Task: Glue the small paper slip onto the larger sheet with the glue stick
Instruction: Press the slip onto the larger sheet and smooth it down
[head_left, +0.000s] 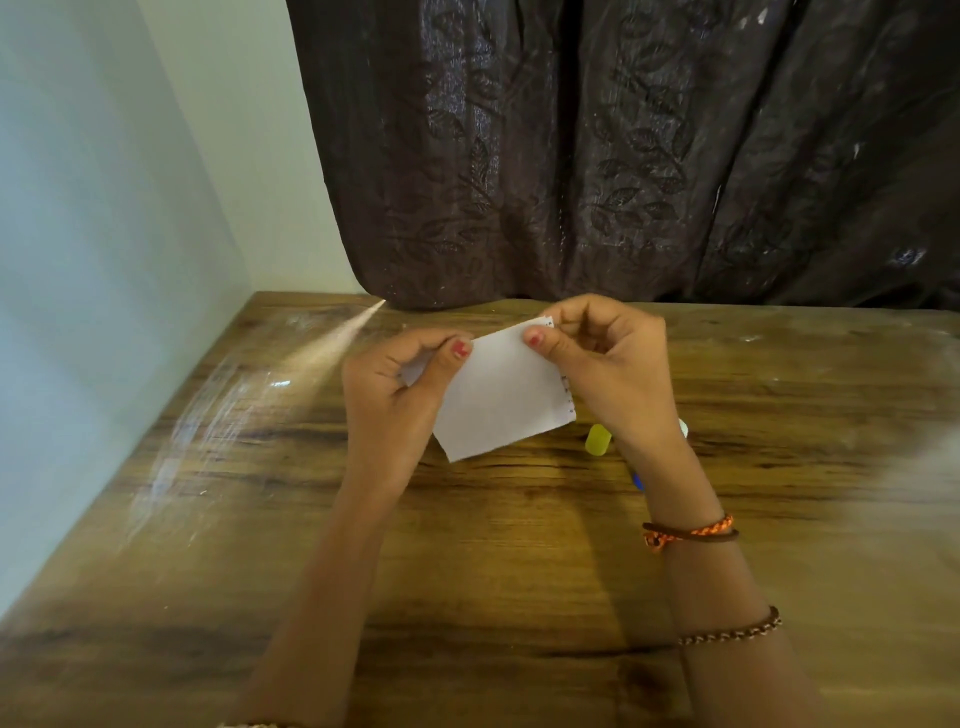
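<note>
A white paper sheet (501, 395) is held up above the wooden table (311, 545). My left hand (392, 400) pinches its upper left corner between thumb and fingers. My right hand (613, 364) pinches its upper right edge, where small printed marks run down the side. A yellow cap or glue stick end (597, 439) lies on the table just below the sheet's right corner, mostly hidden by my right wrist. A blue bit (637, 481) and a white bit (682, 428) peek out beside that wrist. I cannot tell a separate small slip apart from the sheet.
A dark patterned curtain (623, 156) hangs behind the table's far edge. A pale wall (104, 234) runs along the table's left side. Glare streaks lie on the left part of the tabletop.
</note>
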